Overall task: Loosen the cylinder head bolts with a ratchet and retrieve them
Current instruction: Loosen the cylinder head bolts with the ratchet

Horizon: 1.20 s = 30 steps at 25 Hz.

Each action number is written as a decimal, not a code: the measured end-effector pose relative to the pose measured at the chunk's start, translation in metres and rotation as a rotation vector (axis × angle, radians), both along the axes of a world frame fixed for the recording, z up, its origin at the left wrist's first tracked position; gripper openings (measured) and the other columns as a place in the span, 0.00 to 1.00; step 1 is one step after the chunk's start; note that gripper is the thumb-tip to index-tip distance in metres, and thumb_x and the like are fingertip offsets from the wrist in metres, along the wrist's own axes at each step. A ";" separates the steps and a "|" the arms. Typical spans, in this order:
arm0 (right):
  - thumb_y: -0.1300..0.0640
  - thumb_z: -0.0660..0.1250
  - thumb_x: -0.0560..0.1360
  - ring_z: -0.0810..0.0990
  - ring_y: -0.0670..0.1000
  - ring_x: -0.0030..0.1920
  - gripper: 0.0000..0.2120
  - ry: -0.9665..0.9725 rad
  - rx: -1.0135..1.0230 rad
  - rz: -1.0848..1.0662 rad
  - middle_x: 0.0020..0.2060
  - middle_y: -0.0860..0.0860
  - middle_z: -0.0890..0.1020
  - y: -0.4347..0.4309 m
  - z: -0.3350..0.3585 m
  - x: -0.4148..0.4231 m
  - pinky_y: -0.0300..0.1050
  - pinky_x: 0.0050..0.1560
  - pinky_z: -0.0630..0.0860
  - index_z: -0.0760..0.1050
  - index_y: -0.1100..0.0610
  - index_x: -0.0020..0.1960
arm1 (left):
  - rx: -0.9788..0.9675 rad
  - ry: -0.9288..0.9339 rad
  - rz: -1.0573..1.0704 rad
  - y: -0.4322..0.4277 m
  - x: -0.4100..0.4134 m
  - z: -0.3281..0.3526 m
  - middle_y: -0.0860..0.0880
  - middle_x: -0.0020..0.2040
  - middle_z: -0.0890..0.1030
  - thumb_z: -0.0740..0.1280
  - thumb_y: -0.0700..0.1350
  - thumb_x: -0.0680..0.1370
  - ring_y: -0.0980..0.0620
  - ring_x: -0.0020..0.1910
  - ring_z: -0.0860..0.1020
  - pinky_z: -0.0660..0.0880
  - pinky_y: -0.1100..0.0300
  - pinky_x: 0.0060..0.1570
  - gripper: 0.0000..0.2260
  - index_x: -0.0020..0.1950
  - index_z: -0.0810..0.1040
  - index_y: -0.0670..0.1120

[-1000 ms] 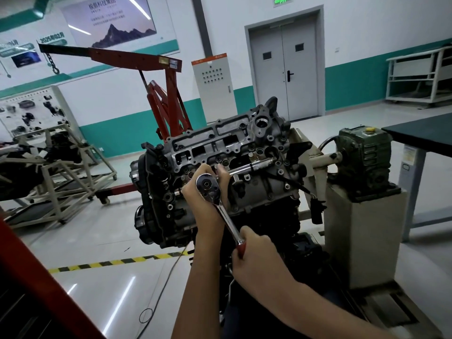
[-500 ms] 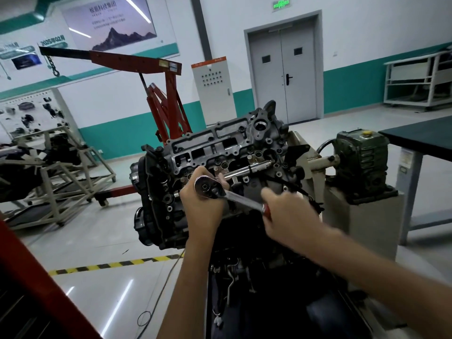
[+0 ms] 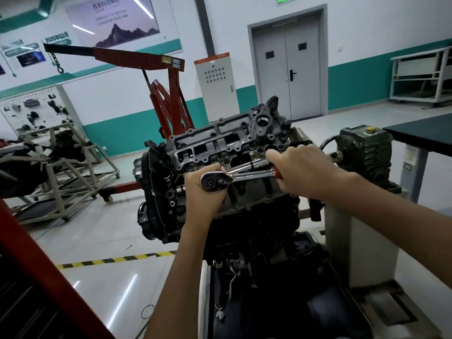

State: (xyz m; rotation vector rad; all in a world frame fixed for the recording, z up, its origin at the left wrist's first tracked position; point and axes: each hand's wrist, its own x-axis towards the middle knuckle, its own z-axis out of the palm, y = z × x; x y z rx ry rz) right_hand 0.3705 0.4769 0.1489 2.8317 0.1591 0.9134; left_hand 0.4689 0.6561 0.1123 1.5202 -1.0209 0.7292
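Note:
A grey cylinder head [image 3: 220, 140] sits tilted on top of a dark engine mounted on a stand. A chrome ratchet [image 3: 244, 178] with a red handle lies across its front face. My left hand [image 3: 203, 192] cups the ratchet's round head from behind and holds it against the engine. My right hand [image 3: 300, 170] grips the red handle at the right, with the handle pointing right and slightly up. The bolt under the ratchet head is hidden by my left hand. Several bolt heads show along the cylinder head's top.
A red engine hoist [image 3: 168, 94] stands behind the engine. A green gearbox [image 3: 364, 150] on a grey pedestal sits at the right, beside a dark table [image 3: 425, 133]. Another engine stand [image 3: 58, 172] is at the left. A red beam [image 3: 36, 265] crosses the lower left.
My right hand has swung the ratchet handle counterclockwise, from pointing down to pointing right and slightly up. My left hand has stayed on the ratchet head.

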 end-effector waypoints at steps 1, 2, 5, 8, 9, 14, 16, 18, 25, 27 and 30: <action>0.61 0.61 0.69 0.68 0.53 0.27 0.10 0.013 0.030 -0.022 0.24 0.47 0.62 0.005 -0.002 0.000 0.42 0.31 0.60 0.59 0.54 0.40 | -0.050 0.043 0.042 -0.001 0.000 -0.002 0.51 0.26 0.66 0.65 0.33 0.71 0.57 0.27 0.64 0.62 0.57 0.29 0.15 0.28 0.66 0.46; 0.60 0.61 0.70 0.73 0.54 0.30 0.09 0.031 0.101 -0.043 0.25 0.47 0.63 0.011 -0.013 0.000 0.43 0.32 0.62 0.59 0.54 0.41 | -0.110 0.089 0.092 -0.004 -0.002 -0.006 0.50 0.26 0.66 0.66 0.35 0.72 0.53 0.27 0.65 0.63 0.56 0.29 0.14 0.30 0.65 0.44; 0.59 0.61 0.71 0.78 0.60 0.41 0.09 0.074 0.539 -0.071 0.31 0.50 0.69 0.049 -0.068 -0.006 0.47 0.38 0.70 0.60 0.52 0.40 | -0.283 0.138 0.123 -0.021 -0.012 -0.014 0.57 0.30 0.71 0.68 0.37 0.73 0.60 0.29 0.69 0.68 0.67 0.32 0.13 0.35 0.66 0.48; 0.60 0.61 0.71 0.74 0.54 0.33 0.11 0.132 0.979 0.011 0.30 0.50 0.69 0.090 -0.101 -0.010 0.47 0.36 0.73 0.60 0.52 0.35 | -0.345 0.261 -0.070 -0.039 -0.013 -0.008 0.59 0.28 0.66 0.67 0.36 0.72 0.60 0.29 0.62 0.66 0.65 0.36 0.18 0.32 0.63 0.54; 0.60 0.61 0.71 0.72 0.52 0.30 0.13 0.131 1.014 0.047 0.29 0.49 0.69 0.094 -0.106 -0.011 0.46 0.35 0.73 0.59 0.51 0.33 | -0.323 0.263 -0.096 -0.039 -0.010 -0.006 0.60 0.27 0.63 0.67 0.36 0.72 0.59 0.29 0.60 0.64 0.62 0.35 0.19 0.31 0.62 0.54; 0.60 0.61 0.72 0.76 0.56 0.32 0.10 0.134 0.354 0.012 0.28 0.47 0.66 0.010 -0.047 -0.004 0.45 0.31 0.71 0.59 0.51 0.40 | -0.069 0.040 -0.049 -0.020 0.008 -0.001 0.58 0.25 0.68 0.65 0.35 0.69 0.63 0.28 0.66 0.63 0.67 0.29 0.17 0.27 0.66 0.54; 0.60 0.61 0.71 0.71 0.53 0.28 0.10 0.071 0.111 -0.020 0.26 0.46 0.65 -0.013 -0.008 0.000 0.42 0.30 0.66 0.59 0.53 0.41 | -0.010 0.017 0.005 -0.019 0.007 0.001 0.55 0.24 0.66 0.66 0.35 0.69 0.61 0.27 0.63 0.62 0.60 0.27 0.14 0.26 0.67 0.46; 0.59 0.62 0.70 0.72 0.53 0.29 0.10 0.050 0.087 -0.041 0.25 0.45 0.63 -0.009 -0.003 0.001 0.40 0.31 0.65 0.59 0.53 0.41 | -0.055 0.044 0.057 -0.018 0.005 -0.002 0.54 0.25 0.66 0.66 0.34 0.69 0.60 0.28 0.62 0.61 0.56 0.27 0.13 0.27 0.67 0.41; 0.59 0.61 0.69 0.74 0.50 0.31 0.08 0.132 1.155 0.044 0.30 0.50 0.72 0.099 -0.111 -0.009 0.42 0.32 0.70 0.63 0.52 0.34 | -0.217 0.135 0.042 -0.040 -0.007 -0.011 0.57 0.29 0.65 0.68 0.37 0.74 0.59 0.29 0.62 0.64 0.55 0.28 0.17 0.34 0.63 0.48; 0.58 0.61 0.69 0.74 0.53 0.32 0.09 0.133 1.105 0.070 0.32 0.51 0.72 0.096 -0.110 -0.010 0.42 0.33 0.71 0.62 0.51 0.34 | -0.202 0.126 0.025 -0.038 -0.003 -0.010 0.58 0.27 0.62 0.67 0.36 0.75 0.60 0.28 0.60 0.61 0.59 0.28 0.19 0.32 0.61 0.49; 0.57 0.61 0.72 0.77 0.57 0.35 0.10 0.122 0.581 0.005 0.28 0.47 0.65 0.037 -0.075 -0.006 0.43 0.34 0.69 0.59 0.51 0.39 | -0.109 0.067 -0.024 -0.024 0.003 -0.002 0.58 0.24 0.63 0.66 0.37 0.73 0.61 0.26 0.60 0.60 0.67 0.30 0.20 0.29 0.61 0.54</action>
